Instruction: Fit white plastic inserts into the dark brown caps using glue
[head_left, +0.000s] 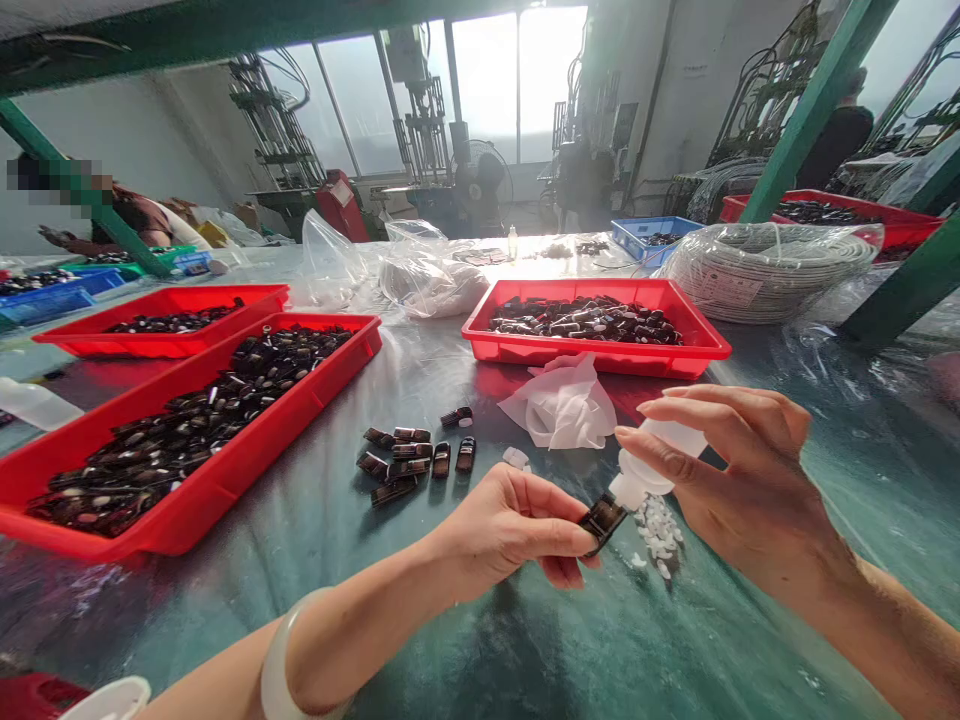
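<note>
My left hand [525, 530] pinches a small dark brown plastic part [602, 520] between thumb and fingers. In my right hand [739, 470] is a translucent white bottle [660, 455], tilted so that its nozzle meets or nearly meets the upper end of the part. Several small white pieces [660, 535] lie on the table just beyond and below the bottle. To the left of my hands, several similar dark parts [409, 450] rest on the green table. A crumpled white cloth or sheet [566, 410] lies behind my hands.
Red trays [330, 395] of dark parts stand at the left, and another red tray [592, 353] stands ahead. A wrapped cable coil [750, 270] sits at the back right. Clear plastic bags [427, 275] lie behind. Green frame posts [817, 115] cross the view. A person [139, 215] is at the far left.
</note>
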